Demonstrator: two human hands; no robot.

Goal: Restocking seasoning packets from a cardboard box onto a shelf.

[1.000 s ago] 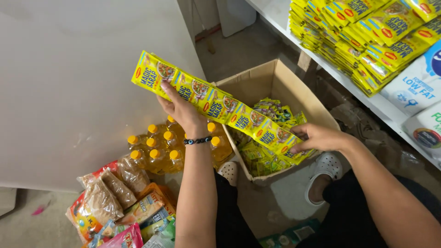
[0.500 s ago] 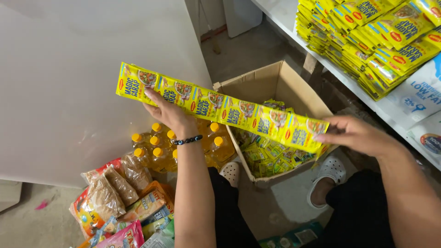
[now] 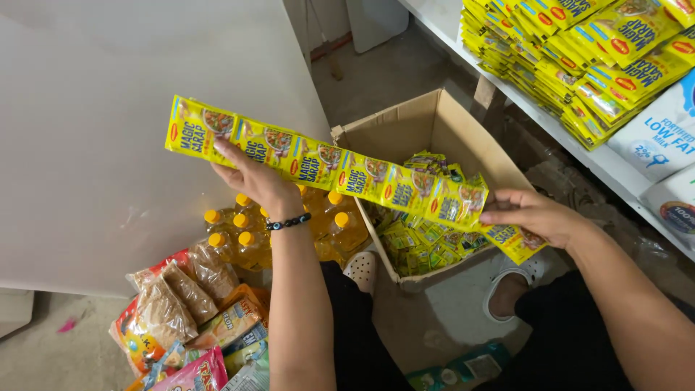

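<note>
A long strip of joined yellow seasoning sachets (image 3: 340,174) is stretched between my hands above an open cardboard box (image 3: 427,119). My left hand (image 3: 253,177), with a dark bead bracelet at the wrist, holds the strip near its left end. My right hand (image 3: 532,216) pinches the right end, where the last sachets fold downward over the box's edge. More yellow sachets (image 3: 416,242) lie loose inside the box.
Stacks of the same yellow sachets (image 3: 579,51) fill a white shelf (image 3: 463,29) at the upper right, beside white milk cartons (image 3: 655,137). Yellow-capped oil bottles (image 3: 239,232) stand left of the box. Snack packs (image 3: 188,318) lie lower left. White perforated shoes (image 3: 362,268) are below.
The strip has shifted left and lower. My right hand has folded its end sachets down toward the box and moved closer in.
</note>
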